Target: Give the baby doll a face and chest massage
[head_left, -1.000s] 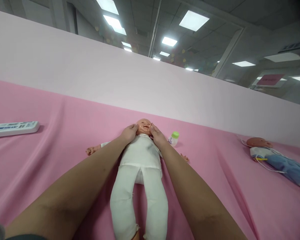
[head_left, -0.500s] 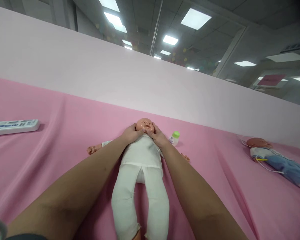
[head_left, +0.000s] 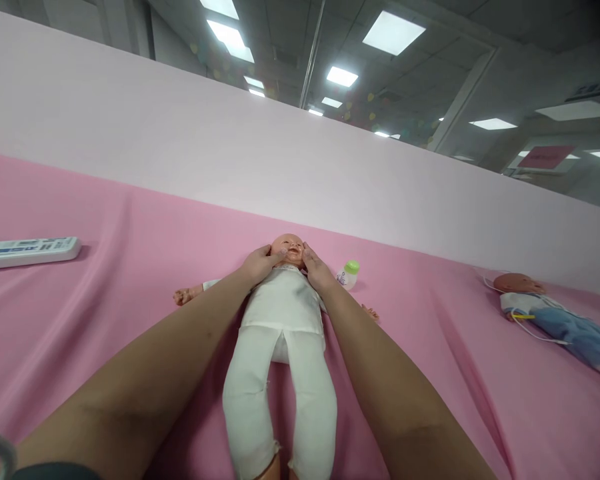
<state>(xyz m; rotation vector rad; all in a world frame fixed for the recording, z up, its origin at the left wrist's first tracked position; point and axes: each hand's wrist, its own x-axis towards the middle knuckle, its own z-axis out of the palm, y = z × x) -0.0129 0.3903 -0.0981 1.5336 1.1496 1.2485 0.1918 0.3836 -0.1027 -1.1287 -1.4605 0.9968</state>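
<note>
A baby doll (head_left: 283, 300) in a white top and white trousers lies on its back, head away from me and arms spread. My left hand (head_left: 260, 265) cups the left side of its head, the thumb lying over the cheek. On the other side my right hand (head_left: 318, 269) presses along cheek and jaw with its thumb near the face. Both hands hold the head between them; the fingertips behind it are hidden. Just right of my right hand is a small clear bottle (head_left: 347, 277) with a green cap.
Pink cloth (head_left: 145, 267) covers the surface, with folds at left and right. A white flat device (head_left: 35, 251) with printed labels lies far left. At the right lies another doll (head_left: 565, 323) in blue and white, with thin tubing. A pale panel (head_left: 205, 160) stands behind.
My thumbs have moved from under the doll's chin outward and up onto its cheeks. The doll's head has shifted very slightly; the other things stay in place.
</note>
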